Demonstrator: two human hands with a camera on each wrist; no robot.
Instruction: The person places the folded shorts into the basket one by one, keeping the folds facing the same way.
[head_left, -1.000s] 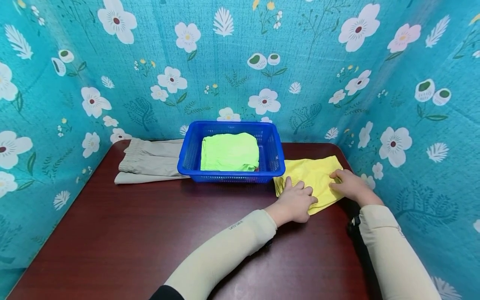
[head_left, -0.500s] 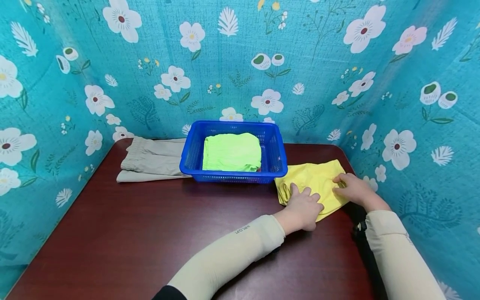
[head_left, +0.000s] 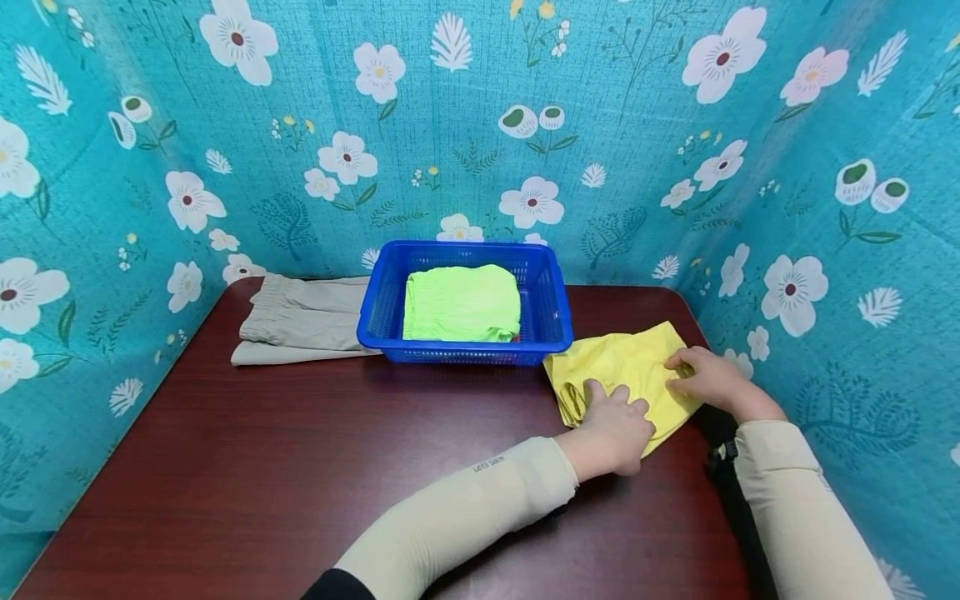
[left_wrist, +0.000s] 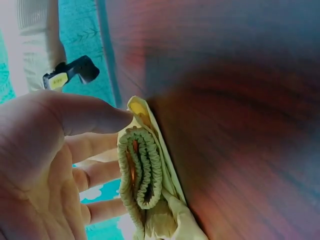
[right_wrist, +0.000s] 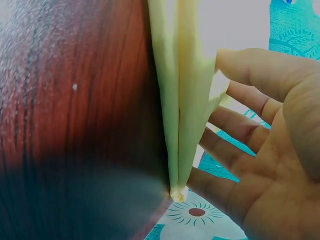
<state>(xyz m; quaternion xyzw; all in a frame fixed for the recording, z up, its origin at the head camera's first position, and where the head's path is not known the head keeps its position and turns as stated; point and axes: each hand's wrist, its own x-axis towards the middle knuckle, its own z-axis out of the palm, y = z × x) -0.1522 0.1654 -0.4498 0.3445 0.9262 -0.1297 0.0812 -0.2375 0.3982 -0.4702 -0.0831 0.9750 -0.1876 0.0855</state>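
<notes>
Folded yellow pants [head_left: 622, 354] lie at the right side of the table, partly covered by both hands. My left hand [head_left: 611, 429] rests on their near left part with its fingers spread. In the left wrist view, the gathered elastic waistband [left_wrist: 155, 170] shows rolled in folds, and the thumb and fingers [left_wrist: 102, 172] of that hand lie straight on the upper side of the cloth. My right hand [head_left: 708, 379] touches the right side of the pants. In the right wrist view, its extended fingers [right_wrist: 220, 150] reach to the layered folded edge.
A blue plastic basket [head_left: 465, 347] stands at the back middle, holding a folded bright green garment [head_left: 461, 304]. Grey elastic-waisted pants [head_left: 307, 312] lie left of it, partly behind it. A flowered blue curtain [head_left: 450, 125] borders the dark wooden table [head_left: 300, 467].
The yellow pants have turned a little, their near corner shifting toward me and to the right along with my left hand. My right hand has moved slightly the same way.
</notes>
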